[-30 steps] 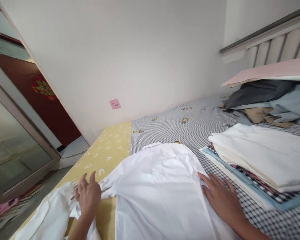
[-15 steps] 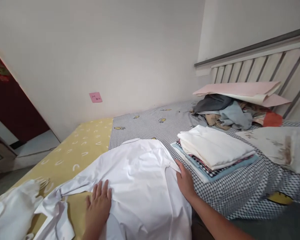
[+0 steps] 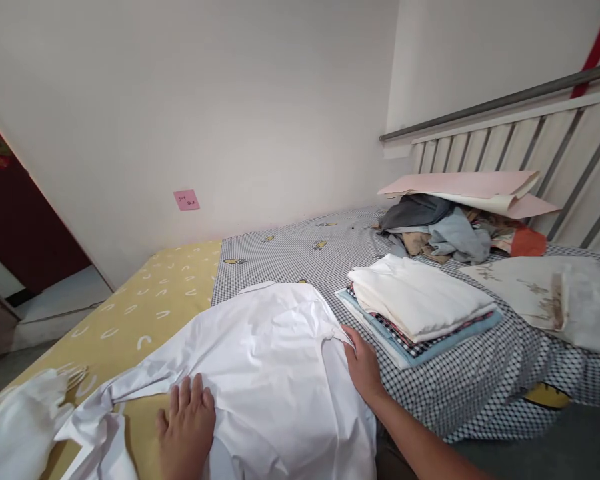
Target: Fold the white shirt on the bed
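A white shirt (image 3: 275, 373) lies spread out in front of me, its collar end pointing away and one sleeve reaching left. My left hand (image 3: 189, 420) rests flat, fingers stretched out, at the shirt's left edge below that sleeve. At the opposite edge, my right hand (image 3: 363, 363) pinches the fabric near a folded-over part, fingers closed on it. The lower end of the shirt runs out of view.
Right of the shirt is a stack of folded clothes (image 3: 423, 300), a white piece on top. Behind it sit a heap of crumpled clothes (image 3: 450, 230) and pink sheets (image 3: 470, 183). White cloth (image 3: 20, 420) lies far left on the yellow bedding (image 3: 165, 287). A slatted headboard (image 3: 520, 143) stands right.
The view has shifted slightly. My left hand has slid a little toward me along the shirt's edge. My right hand keeps its hold on the right edge, and the shirt looks nearly the same.
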Action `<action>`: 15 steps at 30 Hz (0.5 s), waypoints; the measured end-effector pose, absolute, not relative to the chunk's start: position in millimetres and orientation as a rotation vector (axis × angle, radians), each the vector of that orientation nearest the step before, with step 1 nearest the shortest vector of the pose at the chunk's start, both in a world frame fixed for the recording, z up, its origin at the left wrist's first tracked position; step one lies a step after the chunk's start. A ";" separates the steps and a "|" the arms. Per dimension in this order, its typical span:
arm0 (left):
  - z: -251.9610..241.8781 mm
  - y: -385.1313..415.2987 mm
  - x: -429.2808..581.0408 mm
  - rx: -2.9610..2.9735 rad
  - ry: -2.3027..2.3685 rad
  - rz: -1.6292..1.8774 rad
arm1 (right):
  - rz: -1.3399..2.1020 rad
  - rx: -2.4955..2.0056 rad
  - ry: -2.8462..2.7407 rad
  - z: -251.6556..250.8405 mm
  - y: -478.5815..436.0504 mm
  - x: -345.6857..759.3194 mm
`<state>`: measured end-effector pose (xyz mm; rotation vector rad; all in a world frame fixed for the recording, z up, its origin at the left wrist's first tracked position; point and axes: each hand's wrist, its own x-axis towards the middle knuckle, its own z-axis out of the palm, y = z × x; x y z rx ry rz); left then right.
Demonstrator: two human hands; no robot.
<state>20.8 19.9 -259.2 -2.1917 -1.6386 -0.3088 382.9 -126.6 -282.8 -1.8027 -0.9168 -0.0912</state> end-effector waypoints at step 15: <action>-242.0 5.6 28.6 -2.075 -1.601 -0.076 | 0.317 -1.409 -0.720 -269.9 -145.2 383.9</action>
